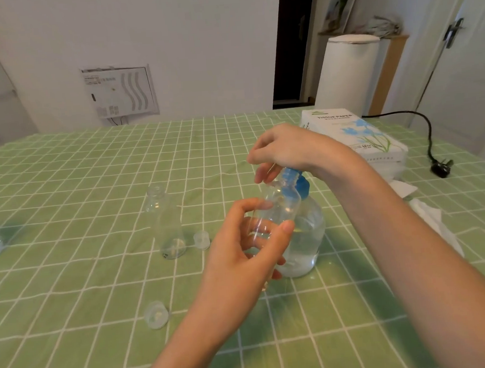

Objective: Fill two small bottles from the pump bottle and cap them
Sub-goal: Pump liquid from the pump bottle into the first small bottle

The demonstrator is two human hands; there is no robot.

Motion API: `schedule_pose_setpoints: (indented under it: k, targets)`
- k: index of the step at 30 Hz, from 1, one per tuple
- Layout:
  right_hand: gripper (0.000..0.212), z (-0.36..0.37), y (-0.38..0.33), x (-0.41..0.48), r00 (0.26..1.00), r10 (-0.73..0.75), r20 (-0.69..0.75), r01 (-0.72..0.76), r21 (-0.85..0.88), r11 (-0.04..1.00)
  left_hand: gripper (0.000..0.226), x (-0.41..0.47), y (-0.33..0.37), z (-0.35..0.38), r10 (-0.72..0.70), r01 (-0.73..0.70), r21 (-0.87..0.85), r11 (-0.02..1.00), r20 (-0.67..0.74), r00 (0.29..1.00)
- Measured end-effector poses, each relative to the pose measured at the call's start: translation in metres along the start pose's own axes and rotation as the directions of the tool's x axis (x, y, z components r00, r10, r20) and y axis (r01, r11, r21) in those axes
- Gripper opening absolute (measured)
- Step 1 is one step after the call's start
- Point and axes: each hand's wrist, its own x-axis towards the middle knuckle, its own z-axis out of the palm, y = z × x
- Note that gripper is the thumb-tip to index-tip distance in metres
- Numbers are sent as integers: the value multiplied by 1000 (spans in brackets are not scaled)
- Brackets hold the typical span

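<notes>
Near the middle of the table (75,173), a little toward its right edge: pump bottle (306,237) upright on the green checked cloth, clear liquid inside, blue pump head (293,177) on top. Right hand (288,148) arched over the pump head from above, fingers curled down around it. Left hand (240,250) grips a small bottle (278,207), thumb on one side, fingers wrapped on the other. The small bottle is lifted off the cloth and tilted, its open neck up against the blue nozzle. Fill level inside: cannot tell.

Second small bottle (167,221) upright and uncapped, left of the hands, apart from them. One cap (202,240) just beside its base; another cap (156,314) nearer the front edge.

Tissue pack (356,140) near the back right corner. Loose tissue (433,221) and black plug (441,166) by the right edge.
</notes>
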Motion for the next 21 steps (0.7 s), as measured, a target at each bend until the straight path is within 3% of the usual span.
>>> schedule_pose_setpoints:
  k: [6, 13, 21]
  targets:
    - [31, 6, 5, -2, 998, 19, 52, -22, 53, 998, 45, -1, -4, -1, -19, 19, 18, 1000, -5, 1000]
    - [21, -2, 1, -2, 1000, -7, 6, 7, 22, 1000, 42, 1, -2, 0, -8, 8, -7, 1000, 8, 1000]
    - [23, 1, 1, -1, 999, -5, 41, 4, 32, 999, 40, -1, -1, 1, -10, 10, -10, 1000, -2, 1000]
